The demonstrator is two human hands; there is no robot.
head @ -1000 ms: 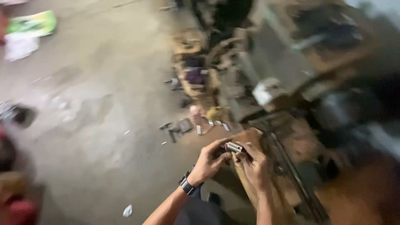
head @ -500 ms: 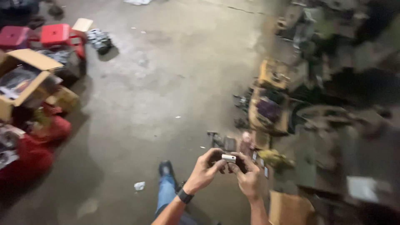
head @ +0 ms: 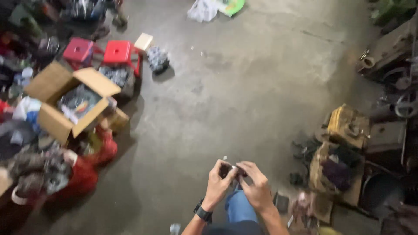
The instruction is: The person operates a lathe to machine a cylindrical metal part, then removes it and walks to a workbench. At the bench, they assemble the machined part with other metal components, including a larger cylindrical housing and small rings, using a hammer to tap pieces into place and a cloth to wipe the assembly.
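Grey concrete floor [head: 244,95], cardboard box [head: 69,102] at nine o'clock, red stools [head: 117,52] at eleven; both hands [head: 237,182] pinching a small dark object [head: 230,170].

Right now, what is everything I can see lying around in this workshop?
small dark part: one, pinched between both hands.
cardboard box: one, brown, open, on the left.
stools: two, red, upper left.
small box: one, tan, beside the stools.
metal parts pile: one, grey, right of the stools.
plastic bag: one, whitish, top.
yellow machine housing: one, right.
concrete floor: grey, throughout.
wristwatch: one, black, left wrist.
left hand, right hand: bottom centre.
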